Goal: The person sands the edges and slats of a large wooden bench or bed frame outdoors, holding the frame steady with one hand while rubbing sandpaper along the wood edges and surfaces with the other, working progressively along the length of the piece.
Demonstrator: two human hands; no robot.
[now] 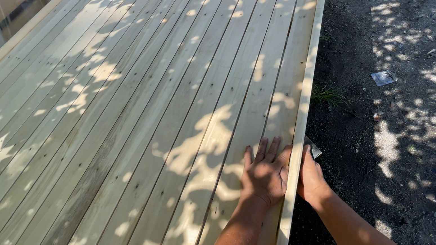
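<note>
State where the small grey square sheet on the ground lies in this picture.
In the head view, the small grey square sheet lies flat on the dark gravel ground, right of the pale wooden plank panel and just right of a small tuft of grass.

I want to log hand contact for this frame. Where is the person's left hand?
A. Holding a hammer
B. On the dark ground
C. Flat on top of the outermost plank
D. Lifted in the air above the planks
C: the left hand lies palm down, fingers spread, on the outermost plank, while the right hand presses against the panel's edge board.
</note>
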